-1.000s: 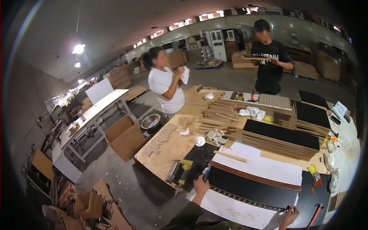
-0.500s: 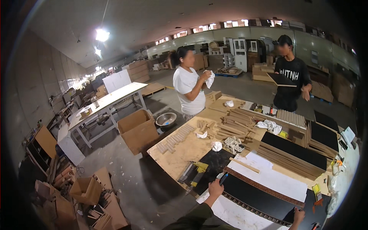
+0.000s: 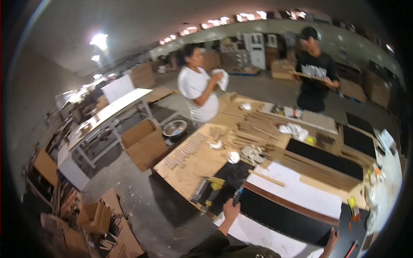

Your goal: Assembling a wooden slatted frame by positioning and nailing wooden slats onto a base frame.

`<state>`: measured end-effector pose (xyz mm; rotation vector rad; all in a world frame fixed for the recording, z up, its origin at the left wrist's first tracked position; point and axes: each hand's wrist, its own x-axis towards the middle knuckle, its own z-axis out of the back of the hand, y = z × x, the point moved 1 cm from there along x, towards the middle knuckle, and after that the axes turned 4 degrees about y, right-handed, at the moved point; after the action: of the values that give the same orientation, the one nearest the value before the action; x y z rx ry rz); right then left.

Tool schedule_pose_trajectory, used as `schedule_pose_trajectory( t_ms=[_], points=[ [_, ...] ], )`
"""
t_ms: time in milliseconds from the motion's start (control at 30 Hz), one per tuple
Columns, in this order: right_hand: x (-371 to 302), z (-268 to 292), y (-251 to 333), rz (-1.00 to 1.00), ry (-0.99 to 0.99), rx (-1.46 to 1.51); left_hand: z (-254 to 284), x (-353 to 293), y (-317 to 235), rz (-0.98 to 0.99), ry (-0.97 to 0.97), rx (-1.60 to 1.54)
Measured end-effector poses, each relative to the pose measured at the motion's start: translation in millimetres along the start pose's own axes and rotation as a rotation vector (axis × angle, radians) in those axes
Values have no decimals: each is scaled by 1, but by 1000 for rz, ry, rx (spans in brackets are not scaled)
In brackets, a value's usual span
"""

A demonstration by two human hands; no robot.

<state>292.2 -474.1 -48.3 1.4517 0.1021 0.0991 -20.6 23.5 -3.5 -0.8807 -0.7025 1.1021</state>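
Note:
My left hand (image 3: 231,210) is closed round a slim blue tool (image 3: 238,195), pointing up and away; blur hides whether it is a pen or a knife. It is at the left end of a long black board (image 3: 284,215). At the board's right end, my right hand (image 3: 331,241) grips the edge, with its fingers partly hidden. A reddish-brown strip (image 3: 292,203) runs along the board's far side. White sheets (image 3: 297,189) lie beyond the board and under its near side. A narrow wooden strip (image 3: 266,177) rests on the far sheet.
Left of the board lie yellow-and-grey tools (image 3: 208,189). Beyond are stacked black-topped boards (image 3: 322,159), wooden strips (image 3: 256,129) and white cloths (image 3: 293,130). A person in white (image 3: 198,88) holds a cloth; another in black (image 3: 316,73) holds a board. A carton (image 3: 144,144) stands beside the table.
The view has shifted, and the picture is blurrier. The notched strip along the board's near edge no longer shows. Across the table, the person in black now has the board held level.

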Motion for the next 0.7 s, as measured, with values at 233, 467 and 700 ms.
schedule_pose_trajectory(
  t_ms=[233, 467, 700],
  points=[
    [-12, -55, 66, -154, -139, -151, 5, 17, 21, -28, 3, -450],
    [-50, -60, 73, -101, -244, 105, 28, 4, -9, 165, 133, -524],
    [-102, -52, 71, 146, -430, 391, 50, 6, 45, 426, 188, -1120]
  ],
)
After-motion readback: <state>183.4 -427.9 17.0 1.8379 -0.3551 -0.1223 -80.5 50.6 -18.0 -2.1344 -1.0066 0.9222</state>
